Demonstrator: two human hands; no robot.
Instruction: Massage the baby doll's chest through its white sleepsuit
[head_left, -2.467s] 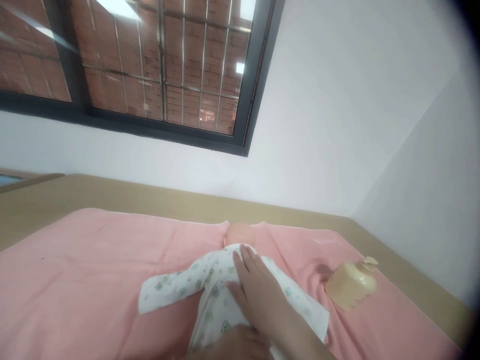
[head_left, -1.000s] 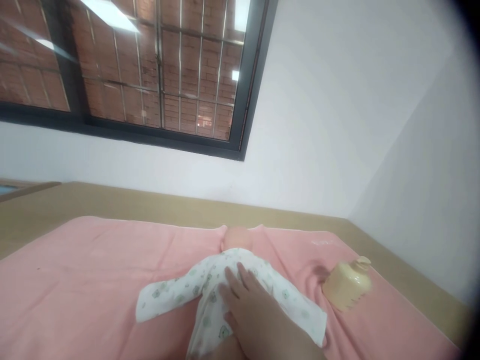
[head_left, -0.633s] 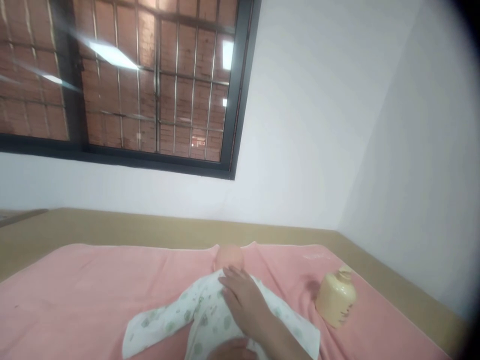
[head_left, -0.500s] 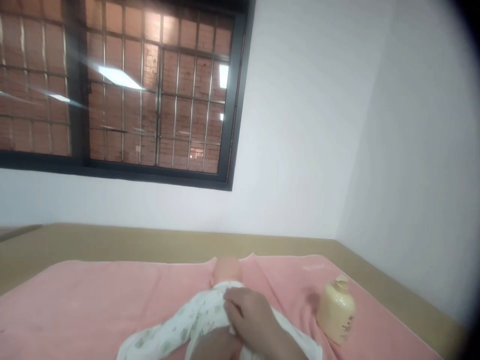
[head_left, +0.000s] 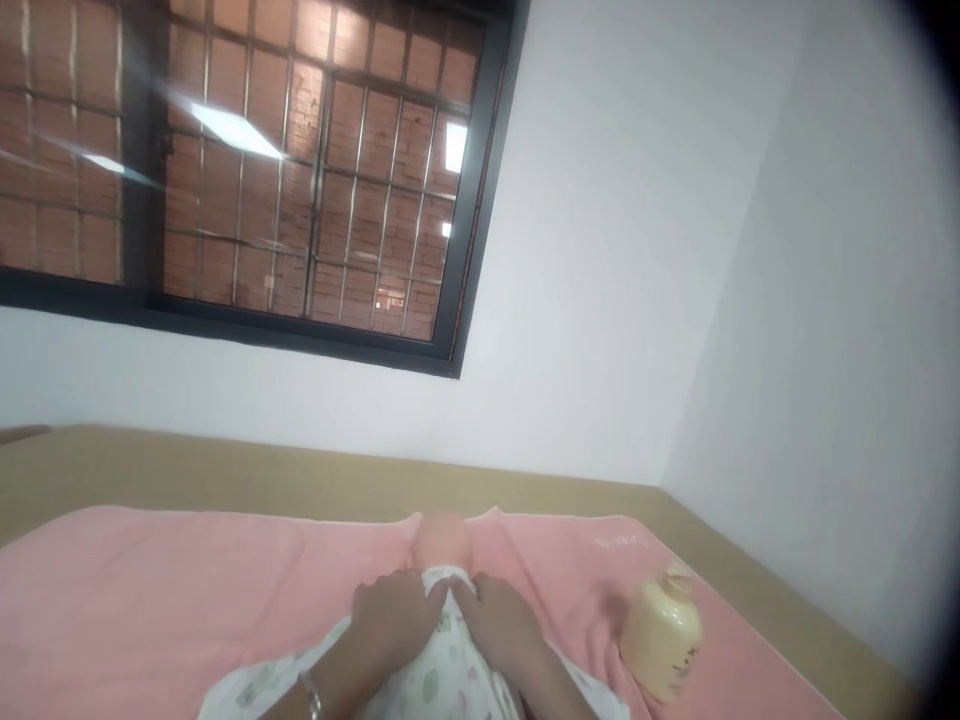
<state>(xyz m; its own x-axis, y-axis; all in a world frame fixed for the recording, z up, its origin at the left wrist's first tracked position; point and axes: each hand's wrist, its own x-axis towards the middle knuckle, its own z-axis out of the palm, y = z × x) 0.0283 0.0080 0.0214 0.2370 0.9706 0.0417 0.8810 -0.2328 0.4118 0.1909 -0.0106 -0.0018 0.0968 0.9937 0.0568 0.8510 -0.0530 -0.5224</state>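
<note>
A baby doll lies on a pink towel (head_left: 150, 590), its bare head (head_left: 442, 542) pointing toward the wall. It wears a white onesie with a green print (head_left: 442, 680). Both my hands rest at the doll's neck. My left hand (head_left: 394, 610), with a thin bracelet on the wrist, has its fingers curled on the onesie's collar from the left. From the right, my right hand (head_left: 499, 620) pinches the same collar. Their fingertips nearly meet just below the head.
A cream-yellow lotion bottle (head_left: 664, 640) lies tilted on the towel at the right. The towel covers a tan wooden table (head_left: 225, 475) pushed into a corner of white walls. A barred, dark-framed window (head_left: 300, 170) faces a brick wall.
My left hand has come up from the bottom edge to the collar beside my right hand. The right hand went from lying flat on the doll's chest to pinching the collar. The camera tilted up.
</note>
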